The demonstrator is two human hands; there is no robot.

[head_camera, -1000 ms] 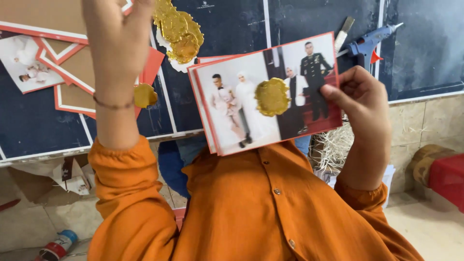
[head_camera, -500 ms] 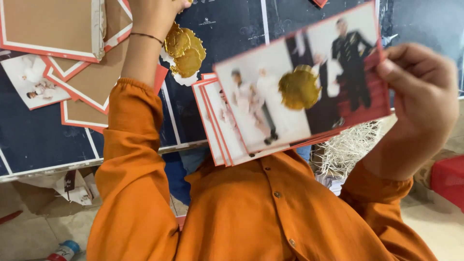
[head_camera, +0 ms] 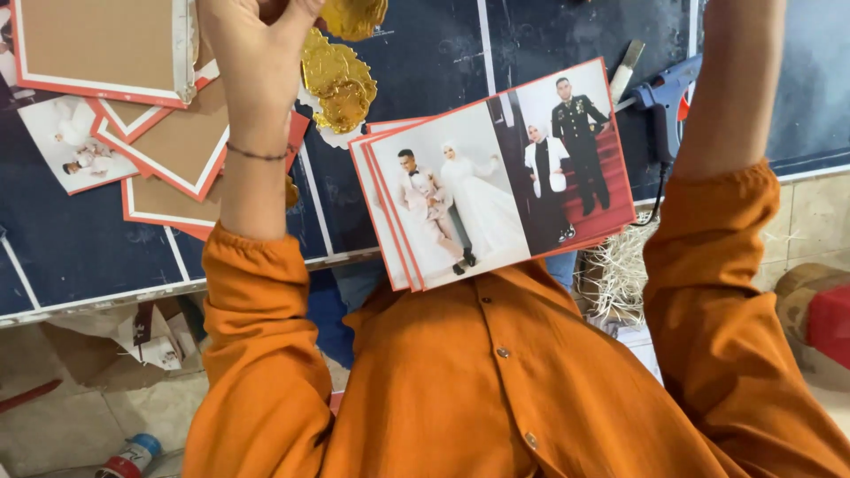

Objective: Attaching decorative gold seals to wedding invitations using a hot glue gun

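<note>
Upper left of frame: left hand (head_camera: 257, 35), grip indeterminate, near gold seals (head_camera: 336, 84); red-bordered photo cards (head_camera: 496, 177) centre; right hand out of frame.

Craft workshop — glue gun (head_camera: 666, 96), card frames (head_camera: 168, 150)

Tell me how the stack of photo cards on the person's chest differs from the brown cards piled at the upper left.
The stack of photo cards lies picture side up, showing couples in formal dress; the brown cards show plain brown faces. The photo cards are squared into a near-neat stack resting against the orange shirt; the brown cards are fanned loosely on the dark board. Both have red-orange edging.
</note>
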